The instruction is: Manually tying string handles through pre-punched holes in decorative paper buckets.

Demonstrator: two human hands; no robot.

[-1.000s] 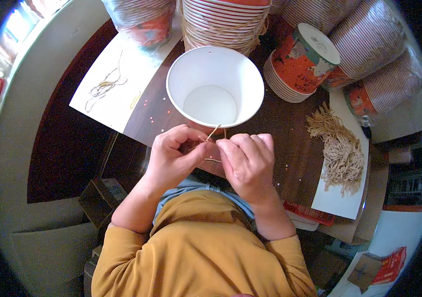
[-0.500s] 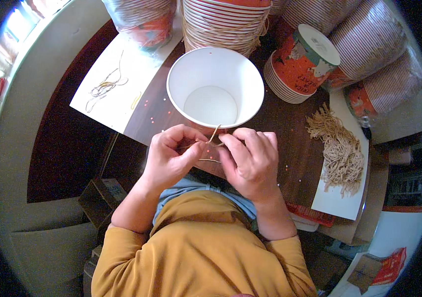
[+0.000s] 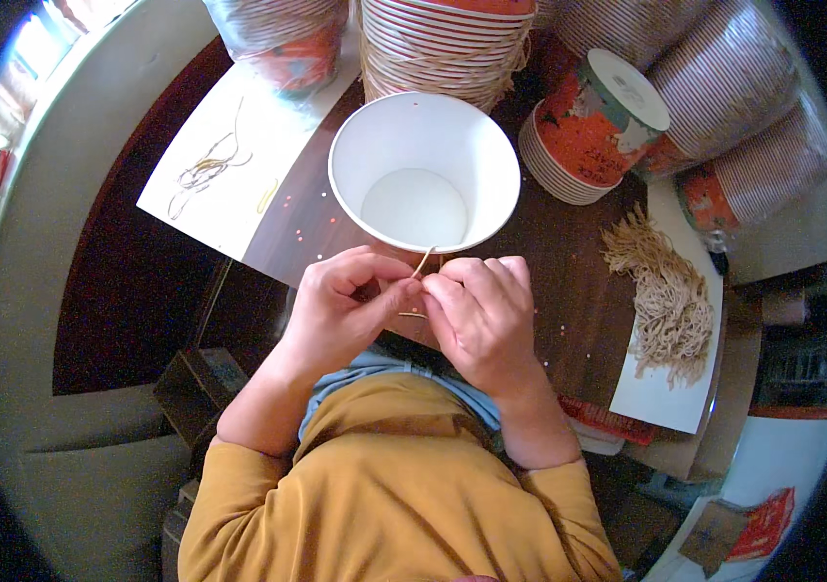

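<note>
cord [image 3: 424,262]: thin and tan, running from the near rim of the open bucket [image 3: 423,136] to the fingers, with a short length showing below them
left hand [image 3: 348,299]: just in front of the bucket, thumb and forefinger pinched on the cord
right hand [image 3: 481,310]: in front of the bucket too, fingers curled narrow, tips close to the left hand's; cannot tell what they grip
loose cords [image 3: 205,173]: left of the bucket, on a white sheet [image 3: 278,131]
cord bundle [image 3: 667,301]: thick and tan, right of the bucket
bucket stack [image 3: 443,53]: just behind the bucket, cords around it
upturned buckets [image 3: 573,136]: nested, orange and green, right of the bucket and slightly behind
table [image 3: 569,272]: dark brown, under the bucket
</note>
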